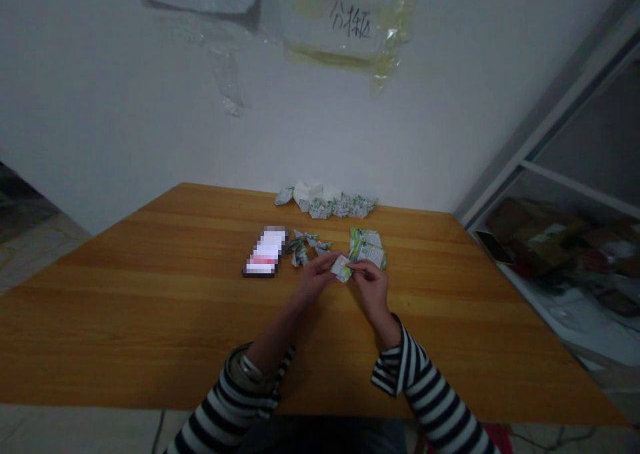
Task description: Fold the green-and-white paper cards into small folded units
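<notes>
Between my two hands is a small white-and-green printed paper piece (341, 269), held above the table. My left hand (316, 275) pinches its left side. The fingertips of my right hand (371, 283) are closed on its right edge. Just beyond my right hand lie flat green-and-white printed packets (369, 246), overlapping each other. Several crumpled or folded pieces of the same print (300, 251) lie beyond my left hand. What exactly the paper piece is, a wrapper or a sheet, is too small to tell.
A phone with a lit, blurred screen (267, 251) lies left of the crumpled pieces. Along the wall sits a row of crumpled printed papers (340, 206) with white tissue-like pieces (309, 192). The wooden table (150, 294) meets the wall at the back. Shelving with boxes (545, 231) stands right.
</notes>
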Tool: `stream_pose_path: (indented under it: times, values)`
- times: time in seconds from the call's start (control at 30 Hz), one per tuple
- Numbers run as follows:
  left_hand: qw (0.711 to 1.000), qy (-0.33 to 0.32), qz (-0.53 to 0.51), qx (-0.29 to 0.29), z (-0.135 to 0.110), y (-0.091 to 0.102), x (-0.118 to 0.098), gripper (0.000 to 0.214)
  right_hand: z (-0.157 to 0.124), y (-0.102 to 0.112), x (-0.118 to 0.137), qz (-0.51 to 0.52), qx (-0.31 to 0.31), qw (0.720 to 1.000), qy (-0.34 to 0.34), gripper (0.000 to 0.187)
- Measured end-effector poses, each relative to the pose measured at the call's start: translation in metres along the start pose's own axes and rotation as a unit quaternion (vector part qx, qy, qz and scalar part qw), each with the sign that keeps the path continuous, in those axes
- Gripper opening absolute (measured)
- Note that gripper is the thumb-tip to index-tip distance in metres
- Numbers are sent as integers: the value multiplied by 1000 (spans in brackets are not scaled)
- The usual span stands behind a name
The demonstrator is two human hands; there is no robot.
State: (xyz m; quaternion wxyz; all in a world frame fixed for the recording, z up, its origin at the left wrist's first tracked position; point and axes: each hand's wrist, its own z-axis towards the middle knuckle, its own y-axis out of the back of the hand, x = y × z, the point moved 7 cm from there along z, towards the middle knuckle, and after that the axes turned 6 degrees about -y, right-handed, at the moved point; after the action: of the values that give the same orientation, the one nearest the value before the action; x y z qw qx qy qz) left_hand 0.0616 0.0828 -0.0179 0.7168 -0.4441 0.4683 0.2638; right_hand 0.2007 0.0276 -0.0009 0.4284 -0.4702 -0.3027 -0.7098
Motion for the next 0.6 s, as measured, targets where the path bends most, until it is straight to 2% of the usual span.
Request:
stream_pose_path:
  times: [0.1,0.3,0.4,0.5,0.6]
  values:
    - [998,27,-50,29,-1,-9,-3,59,2,4,0,-1,-10,1000,9,20]
    - [995,64,25,-74,-2,10,1,65,-2,-13,8,-15,92,996,10,18]
    - [995,56,6,-83,-2,14,3,62,-3,-17,-1,-12,79,996,-34,9]
    - [997,24,-17,-66,0,11,3,57,-3,-18,-17,48,48,993,-97,32]
    - [999,-20,0,-33,1,5,0,47,-8,-30,-30,115,106,973,-168,46]
